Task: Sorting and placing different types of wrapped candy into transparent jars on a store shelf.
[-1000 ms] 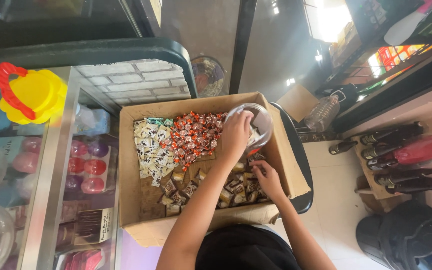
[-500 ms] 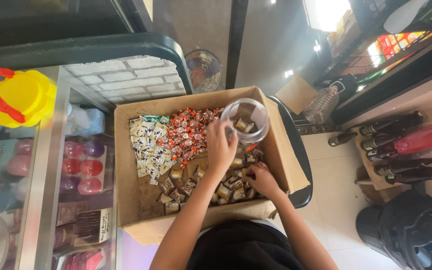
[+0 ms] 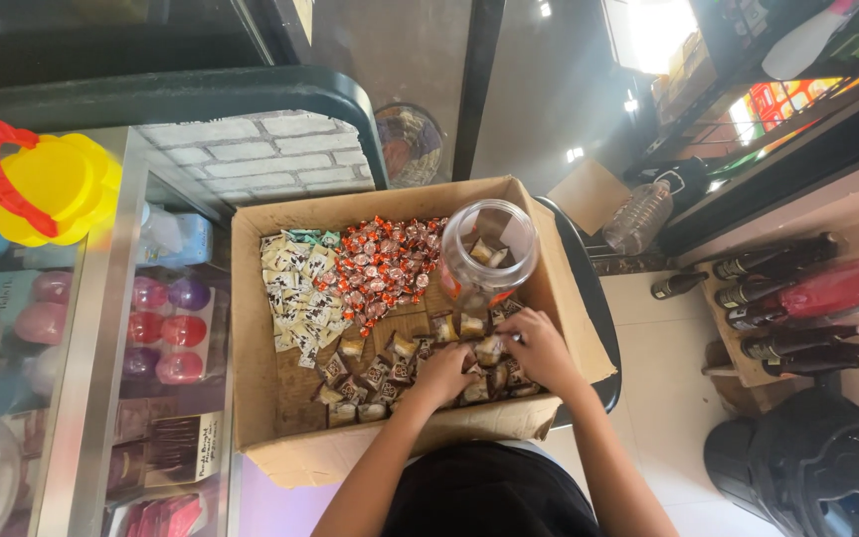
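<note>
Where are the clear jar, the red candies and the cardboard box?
clear jar [image 3: 489,254], head view, on its open rim.
red candies [image 3: 380,268], head view, middle of the pile.
cardboard box [image 3: 251,328], head view, left wall.

Inside the box, the jar stands right of the sweets.

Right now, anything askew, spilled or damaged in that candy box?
Little stands out. The brown cardboard box has a creased, sagging near-left corner. The clear plastic jar stands open among loose brown-wrapped candies, where both hands, left hand and right hand, rest. Nothing has spilled outside.
</note>
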